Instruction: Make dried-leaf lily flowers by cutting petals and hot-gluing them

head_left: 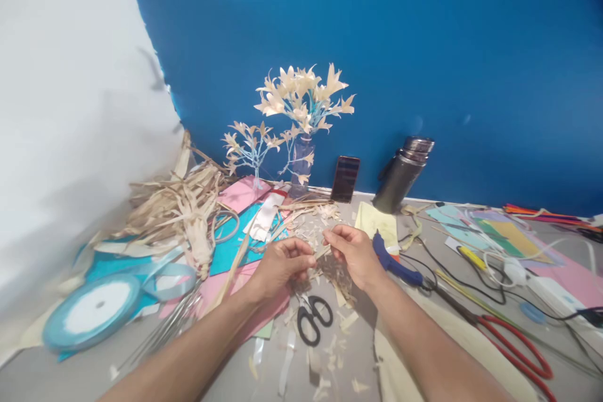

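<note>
My left hand (pixel 285 266) is closed in a pinch over the middle of the table, thumb against fingers. Facing it, my right hand (pixel 352 254) is pinched too, its fingertips slightly higher. The hands are a small gap apart. Pale scraps show around and behind the fingertips, and whatever the fingers hold is too small to make out. Just below the hands lie black-handled scissors (pixel 313 320) among cut husk bits (pixel 336 352). Beside my right hand rests a blue glue gun (pixel 396 264). Beyond, pale husk flowers (pixel 301 97) on light-blue stems stand in a clear vase (pixel 302 166).
At left are dried corn husks (pixel 188 201), a light-blue ribbon roll (pixel 94 308) and thin wires (pixel 164 320). A phone (pixel 345 179) and a dark flask (pixel 402 176) stand by the blue wall. At right lie red-handled scissors (pixel 516 345), cables and a white power strip (pixel 556 298).
</note>
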Motion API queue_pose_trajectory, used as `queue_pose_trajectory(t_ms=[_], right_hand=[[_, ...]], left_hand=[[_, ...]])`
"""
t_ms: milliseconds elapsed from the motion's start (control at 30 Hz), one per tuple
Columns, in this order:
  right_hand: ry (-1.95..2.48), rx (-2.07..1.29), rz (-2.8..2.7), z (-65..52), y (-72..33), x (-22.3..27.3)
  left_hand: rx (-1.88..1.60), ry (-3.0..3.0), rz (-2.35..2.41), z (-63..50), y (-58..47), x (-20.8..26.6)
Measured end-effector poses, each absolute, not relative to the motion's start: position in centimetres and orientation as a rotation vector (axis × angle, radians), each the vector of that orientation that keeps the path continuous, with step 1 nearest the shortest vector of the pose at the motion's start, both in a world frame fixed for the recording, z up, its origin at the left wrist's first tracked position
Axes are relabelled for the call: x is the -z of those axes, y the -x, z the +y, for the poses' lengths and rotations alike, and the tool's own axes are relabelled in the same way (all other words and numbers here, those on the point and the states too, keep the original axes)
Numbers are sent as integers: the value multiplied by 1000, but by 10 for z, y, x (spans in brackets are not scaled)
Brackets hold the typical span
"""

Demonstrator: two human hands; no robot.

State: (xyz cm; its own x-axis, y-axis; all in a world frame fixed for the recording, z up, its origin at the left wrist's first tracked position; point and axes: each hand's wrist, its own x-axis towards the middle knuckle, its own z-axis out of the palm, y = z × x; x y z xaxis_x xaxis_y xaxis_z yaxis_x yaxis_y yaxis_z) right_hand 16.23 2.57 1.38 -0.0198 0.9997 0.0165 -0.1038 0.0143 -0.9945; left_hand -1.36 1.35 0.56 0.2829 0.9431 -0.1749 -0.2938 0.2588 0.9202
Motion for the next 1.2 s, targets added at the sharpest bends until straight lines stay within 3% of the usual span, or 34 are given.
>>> queue_pose_trajectory(t_ms=[567, 1067, 1200], right_hand=[[1257, -711, -1591, 16, -156, -14], [933, -219, -2136, 15, -174, -10], [916, -220, -2142, 16, -175, -13]], left_hand=[[-878, -924, 886, 2, 9, -14], [-634, -753, 506, 15, 31, -9], [-572, -744, 457, 17, 35, -10]])
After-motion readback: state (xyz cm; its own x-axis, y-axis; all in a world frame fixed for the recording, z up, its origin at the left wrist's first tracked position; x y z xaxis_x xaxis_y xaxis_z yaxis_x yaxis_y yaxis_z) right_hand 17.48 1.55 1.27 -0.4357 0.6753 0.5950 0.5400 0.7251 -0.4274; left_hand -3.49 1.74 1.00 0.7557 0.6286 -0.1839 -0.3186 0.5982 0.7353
